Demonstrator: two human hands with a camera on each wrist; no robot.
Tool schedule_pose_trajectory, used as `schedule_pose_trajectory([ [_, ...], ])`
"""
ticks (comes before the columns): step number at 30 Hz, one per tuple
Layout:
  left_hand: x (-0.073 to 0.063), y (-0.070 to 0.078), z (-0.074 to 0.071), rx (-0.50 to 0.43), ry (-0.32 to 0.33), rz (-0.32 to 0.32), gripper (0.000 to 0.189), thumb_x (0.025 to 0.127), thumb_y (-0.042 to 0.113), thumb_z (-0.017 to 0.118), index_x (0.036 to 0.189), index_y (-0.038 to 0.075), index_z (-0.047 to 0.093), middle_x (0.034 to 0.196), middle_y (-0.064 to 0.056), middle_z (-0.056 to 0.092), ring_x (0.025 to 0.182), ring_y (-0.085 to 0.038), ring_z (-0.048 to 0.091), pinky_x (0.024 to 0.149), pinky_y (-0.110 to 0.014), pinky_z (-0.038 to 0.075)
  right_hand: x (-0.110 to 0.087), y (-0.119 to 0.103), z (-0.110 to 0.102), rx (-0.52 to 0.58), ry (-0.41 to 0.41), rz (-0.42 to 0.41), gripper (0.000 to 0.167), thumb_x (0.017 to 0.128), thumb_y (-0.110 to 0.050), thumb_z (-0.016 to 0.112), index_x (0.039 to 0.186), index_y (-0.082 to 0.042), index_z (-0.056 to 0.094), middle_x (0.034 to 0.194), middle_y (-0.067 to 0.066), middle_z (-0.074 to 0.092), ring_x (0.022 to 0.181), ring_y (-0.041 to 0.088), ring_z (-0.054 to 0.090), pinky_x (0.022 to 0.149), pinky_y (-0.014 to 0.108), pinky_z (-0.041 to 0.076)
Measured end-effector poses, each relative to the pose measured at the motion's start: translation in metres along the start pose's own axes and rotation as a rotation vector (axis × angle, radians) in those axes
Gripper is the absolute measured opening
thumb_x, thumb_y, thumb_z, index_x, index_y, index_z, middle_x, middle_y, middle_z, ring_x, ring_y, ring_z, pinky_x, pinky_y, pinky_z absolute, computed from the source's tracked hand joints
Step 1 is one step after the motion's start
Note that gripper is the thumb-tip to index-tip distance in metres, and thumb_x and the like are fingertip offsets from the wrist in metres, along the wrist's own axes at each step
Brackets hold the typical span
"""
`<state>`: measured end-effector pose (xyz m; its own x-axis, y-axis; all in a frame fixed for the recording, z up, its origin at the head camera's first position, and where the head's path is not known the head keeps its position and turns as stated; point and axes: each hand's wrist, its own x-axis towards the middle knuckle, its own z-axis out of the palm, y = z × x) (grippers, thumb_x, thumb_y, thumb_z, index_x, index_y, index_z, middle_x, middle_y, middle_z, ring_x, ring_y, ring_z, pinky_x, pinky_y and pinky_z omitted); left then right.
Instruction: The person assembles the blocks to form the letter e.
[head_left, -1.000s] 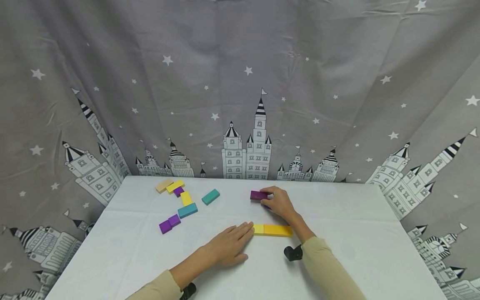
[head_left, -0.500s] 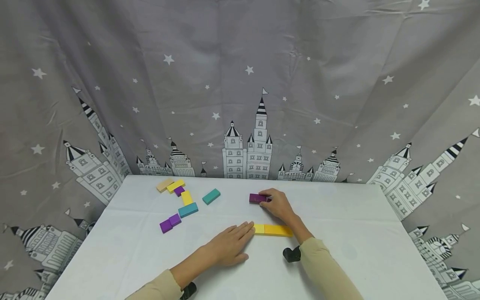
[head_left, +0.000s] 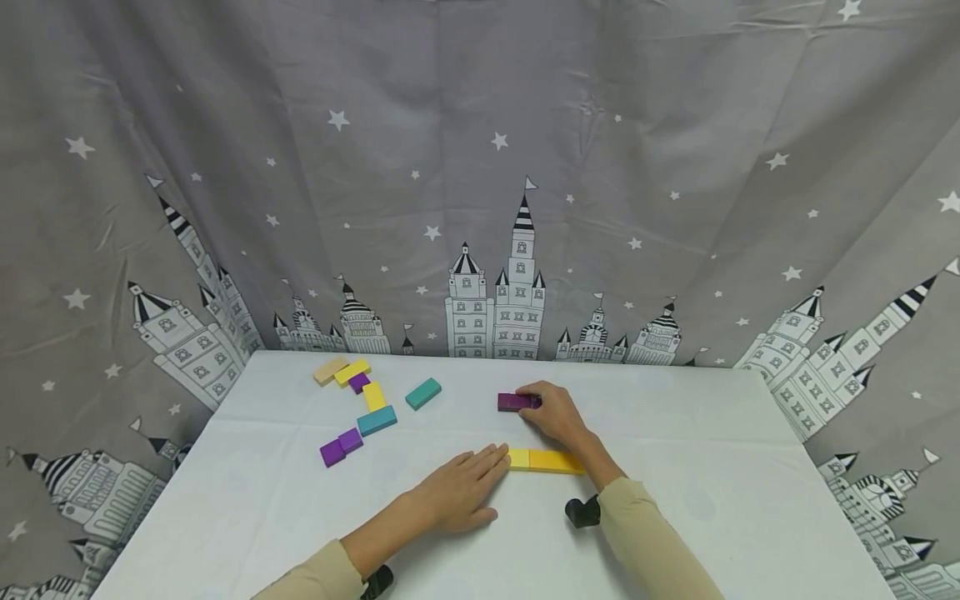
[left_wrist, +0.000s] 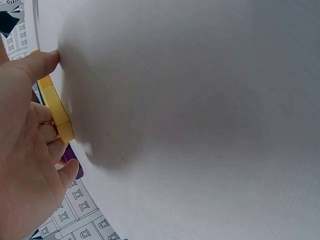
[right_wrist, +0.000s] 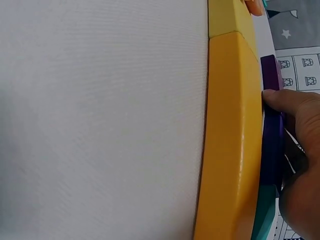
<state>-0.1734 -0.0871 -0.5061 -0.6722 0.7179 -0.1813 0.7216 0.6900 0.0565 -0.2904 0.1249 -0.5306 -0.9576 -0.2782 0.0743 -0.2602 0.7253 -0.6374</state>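
White tabletop (head_left: 720,475): right hand (head_left: 557,414) pinches a dark purple rectangular block (head_left: 512,402); left hand (head_left: 459,493) lies flat, fingertips at a yellow rectangular block (head_left: 518,459).

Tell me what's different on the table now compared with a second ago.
The right hand has drawn the dark purple block a little nearer the person, toward the yellow block and orange-yellow block. Nothing was newly grasped or let go. The left hand, those two blocks and the scattered blocks stayed put.
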Motion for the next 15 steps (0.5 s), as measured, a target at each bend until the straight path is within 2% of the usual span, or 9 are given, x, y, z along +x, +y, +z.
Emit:
schedule_pose_trajectory([
  [15,0.0,-0.0002,0.0014,-0.004,0.005,0.0,0.073,0.101,0.048,0.053,0.157,0.008,0.029,0.164,-0.008,0.021,0.149,-0.02,0.02,0.118,-0.04,0.026,-0.0036,-0.0034,-0.0074,-0.02,-0.064,0.002,0.041,0.089,-0.01,0.075,0.129,-0.008,0.067,0.132,0.014,0.062,0.121,0.031,0.057,0.107,0.048,0.042],
])
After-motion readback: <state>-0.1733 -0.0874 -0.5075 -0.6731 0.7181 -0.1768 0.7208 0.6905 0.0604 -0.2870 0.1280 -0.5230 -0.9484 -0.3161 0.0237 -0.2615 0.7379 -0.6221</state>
